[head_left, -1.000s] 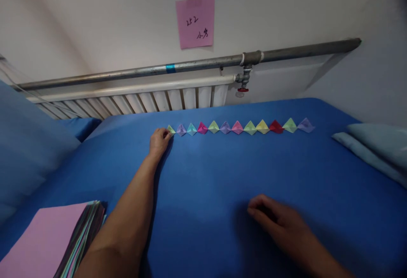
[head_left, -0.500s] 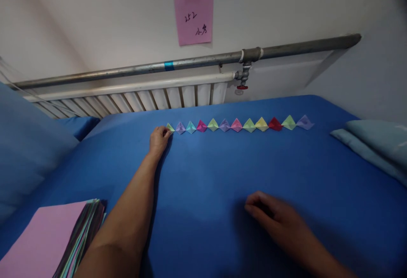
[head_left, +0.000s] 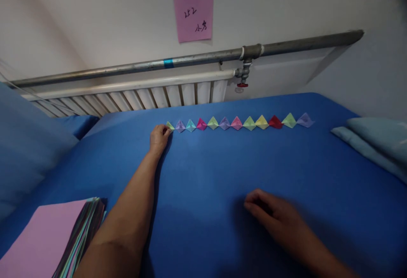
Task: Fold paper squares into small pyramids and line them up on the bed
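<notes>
Far out on the blue bed surface, my left hand (head_left: pixel 159 137) pinches the left end of a light green folded paper boat (head_left: pixel 170 125). That boat is the leftmost in a row of several small paper boats, among them a magenta one (head_left: pixel 201 123), a yellow one (head_left: pixel 262 122), a dark red one (head_left: pixel 275 122) and, at the right end, a purple one (head_left: pixel 305 120). Neighbouring boats appear to meet tip to tip. Nearer to me, my right hand (head_left: pixel 276 214) is loosely closed over the blue cloth, thumb against forefinger, with nothing visible in it.
A stack of coloured paper (head_left: pixel 47 231) with a pink sheet on top lies at lower left. Folded pale teal cloth (head_left: pixel 375 140) rests at the right. Behind the bed are a white radiator (head_left: pixel 143 98), a metal pipe (head_left: pixel 210 58) and a pink note (head_left: pixel 193 13) on the wall.
The view has tilted very slightly. Both hands keep their places and the row of paper boats looks the same.
</notes>
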`<state>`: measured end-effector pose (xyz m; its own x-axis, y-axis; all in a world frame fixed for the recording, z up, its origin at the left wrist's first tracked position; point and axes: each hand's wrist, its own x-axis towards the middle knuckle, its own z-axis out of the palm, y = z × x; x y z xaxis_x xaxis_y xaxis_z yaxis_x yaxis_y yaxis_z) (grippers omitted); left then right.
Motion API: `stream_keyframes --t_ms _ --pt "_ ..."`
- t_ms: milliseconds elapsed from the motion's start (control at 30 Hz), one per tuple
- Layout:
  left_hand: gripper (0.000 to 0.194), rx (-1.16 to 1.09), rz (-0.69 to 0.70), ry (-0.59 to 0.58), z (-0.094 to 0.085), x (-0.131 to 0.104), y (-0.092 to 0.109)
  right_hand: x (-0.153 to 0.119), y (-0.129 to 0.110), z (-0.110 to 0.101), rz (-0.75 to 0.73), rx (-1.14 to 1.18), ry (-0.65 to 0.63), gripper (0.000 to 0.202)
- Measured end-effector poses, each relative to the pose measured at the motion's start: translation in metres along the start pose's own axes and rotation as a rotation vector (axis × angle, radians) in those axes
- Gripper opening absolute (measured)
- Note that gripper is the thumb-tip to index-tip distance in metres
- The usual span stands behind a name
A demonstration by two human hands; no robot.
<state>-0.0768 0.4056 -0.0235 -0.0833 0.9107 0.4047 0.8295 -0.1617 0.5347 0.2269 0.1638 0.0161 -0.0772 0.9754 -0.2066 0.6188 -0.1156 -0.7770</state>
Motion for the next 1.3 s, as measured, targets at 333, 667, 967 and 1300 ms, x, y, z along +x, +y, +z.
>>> stream_keyframes --t_ms 333,667,967,1300 --pt "0.008 -0.008 -0.011 -0.006 0.0004 0.0001 0.0003 0.0001 -0.0065 -0.0017 0.008 0.0 0.012 0.019" --pt "0.01 -0.024 -0.015 -0.01 0.0005 -0.0002 -0.0007 -0.0003 0.0004 0.0016 -0.008 -0.013 0.014 0.019" --pt "0.015 -0.037 -0.03 -0.017 0.0002 -0.0008 0.002 0.0004 -0.003 0.0016 -0.014 -0.019 0.019 0.018" --pt "0.019 -0.039 -0.033 -0.029 -0.0007 -0.0021 0.0035 0.0012 0.0002 0.0021 -0.005 -0.008 -0.002 0.019"
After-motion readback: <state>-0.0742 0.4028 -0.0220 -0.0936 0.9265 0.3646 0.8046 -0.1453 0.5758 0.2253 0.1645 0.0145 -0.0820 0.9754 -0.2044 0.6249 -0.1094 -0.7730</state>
